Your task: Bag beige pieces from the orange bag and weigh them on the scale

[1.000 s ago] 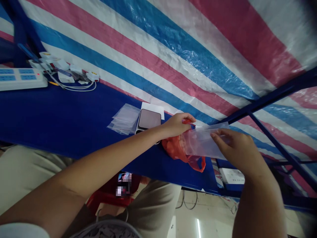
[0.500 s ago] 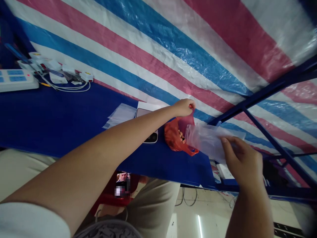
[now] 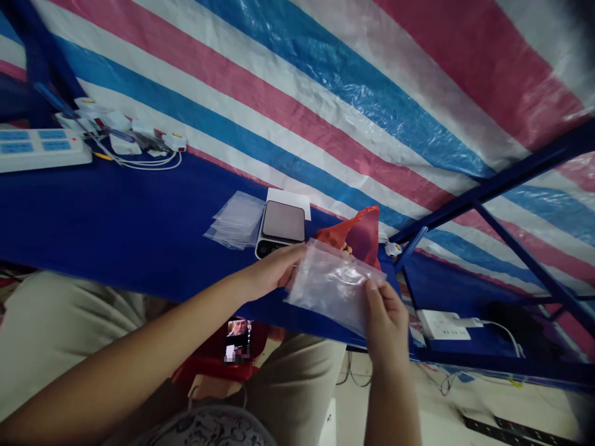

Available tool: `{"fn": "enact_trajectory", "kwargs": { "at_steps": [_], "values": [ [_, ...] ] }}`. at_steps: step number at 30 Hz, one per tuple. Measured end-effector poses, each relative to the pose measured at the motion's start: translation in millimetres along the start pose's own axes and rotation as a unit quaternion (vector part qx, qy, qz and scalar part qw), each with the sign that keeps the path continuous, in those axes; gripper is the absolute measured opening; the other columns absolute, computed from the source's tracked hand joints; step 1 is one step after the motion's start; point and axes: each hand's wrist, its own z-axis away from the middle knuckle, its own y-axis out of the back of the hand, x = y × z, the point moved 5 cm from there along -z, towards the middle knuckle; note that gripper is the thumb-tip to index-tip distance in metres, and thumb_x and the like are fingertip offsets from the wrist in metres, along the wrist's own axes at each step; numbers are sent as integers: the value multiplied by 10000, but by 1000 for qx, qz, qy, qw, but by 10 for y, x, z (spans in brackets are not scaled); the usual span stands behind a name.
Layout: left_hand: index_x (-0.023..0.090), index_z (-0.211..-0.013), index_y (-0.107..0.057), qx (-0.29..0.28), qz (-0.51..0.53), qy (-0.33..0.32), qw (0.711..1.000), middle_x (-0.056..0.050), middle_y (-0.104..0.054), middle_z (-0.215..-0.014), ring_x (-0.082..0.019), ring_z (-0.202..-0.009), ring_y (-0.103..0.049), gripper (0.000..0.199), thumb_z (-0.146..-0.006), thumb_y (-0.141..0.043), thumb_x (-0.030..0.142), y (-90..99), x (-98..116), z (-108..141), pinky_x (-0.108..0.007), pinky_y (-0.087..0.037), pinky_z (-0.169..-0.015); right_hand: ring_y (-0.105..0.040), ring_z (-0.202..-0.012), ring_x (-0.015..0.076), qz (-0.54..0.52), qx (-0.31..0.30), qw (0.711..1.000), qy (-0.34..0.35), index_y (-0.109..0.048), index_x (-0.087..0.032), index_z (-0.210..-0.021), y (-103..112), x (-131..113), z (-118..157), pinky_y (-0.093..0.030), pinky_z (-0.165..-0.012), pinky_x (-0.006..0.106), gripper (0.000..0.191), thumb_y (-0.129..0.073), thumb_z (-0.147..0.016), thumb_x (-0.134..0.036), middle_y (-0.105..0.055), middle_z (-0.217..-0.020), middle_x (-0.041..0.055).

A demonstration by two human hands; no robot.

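A clear plastic zip bag (image 3: 330, 286) is stretched between my two hands over the front of the blue table. My left hand (image 3: 281, 267) grips its left edge, with fingertips partly hidden behind the plastic. My right hand (image 3: 387, 313) pinches its right edge between thumb and fingers. Just behind it stands an open red plastic bag (image 3: 365, 235) with small pale brown pieces (image 3: 346, 248) inside, mostly covered from view. To the left of the red bag sits a digital kitchen scale (image 3: 284, 221) with a bare grey plate. Several flat clear bags (image 3: 236, 217) lie left of the scale.
A white power strip (image 3: 41, 148) with plugs and cables lies at the table's far left. Blue metal bars (image 3: 506, 248) rise at the right, near another power strip (image 3: 444, 325). A striped tarp (image 3: 297, 105) hangs behind. A phone (image 3: 238, 341) rests below on a red stool.
My left hand has let go of the red bag's rim and come down to the clear bag. My right hand has brought the clear bag left, in front of the red bag.
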Motion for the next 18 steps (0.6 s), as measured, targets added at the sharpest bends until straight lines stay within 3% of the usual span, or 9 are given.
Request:
{"fn": "enact_trajectory", "kwargs": {
  "at_steps": [3,5,11,14,18],
  "values": [
    [190,-1117,-609,136,-55,-26,989,-17,-695,-843,-135,-686,-633,543,-704,-813,476,295,-76,197,-224,-470,-572,-605,-685,157,-82,-57,992,-80,-705,-179,-956,-347,221,82,-460,-598,238,443,-722,-818,-599,-698,-799,3],
    [187,-1105,-577,179,-80,-38,980,-14,-702,-839,-133,-645,-630,514,-701,-805,408,472,-78,305,-238,-485,-554,-639,-675,174,-122,-64,983,-122,-695,-189,-1008,-468,311,133,-470,-554,242,477,-736,-793,-612,-721,-821,15],
    [184,-1097,-510,250,-145,-34,957,-75,-747,-927,-148,-622,-661,423,-795,-693,417,880,-172,612,-270,-521,-544,-686,-643,190,-106,-67,981,-147,-657,-201,-985,-577,399,146,-479,-438,253,530,-748,-742,-664,-747,-1102,85],
    [194,-1119,-499,257,-182,-37,948,-65,-743,-897,-144,-568,-635,435,-833,-654,483,979,-275,732,-274,-516,-508,-668,-575,176,-78,-49,985,-148,-638,-197,-940,-533,516,151,-476,-421,255,530,-739,-739,-677,-762,-1028,85],
    [213,-1154,-496,276,-226,-35,933,-45,-737,-893,-122,-495,-572,464,-862,-615,554,1088,-348,857,-249,-466,-440,-638,-508,162,-59,-36,977,-203,-623,-196,-937,-415,754,220,-450,-411,245,553,-759,-702,-678,-775,-914,71]
  ]
}}
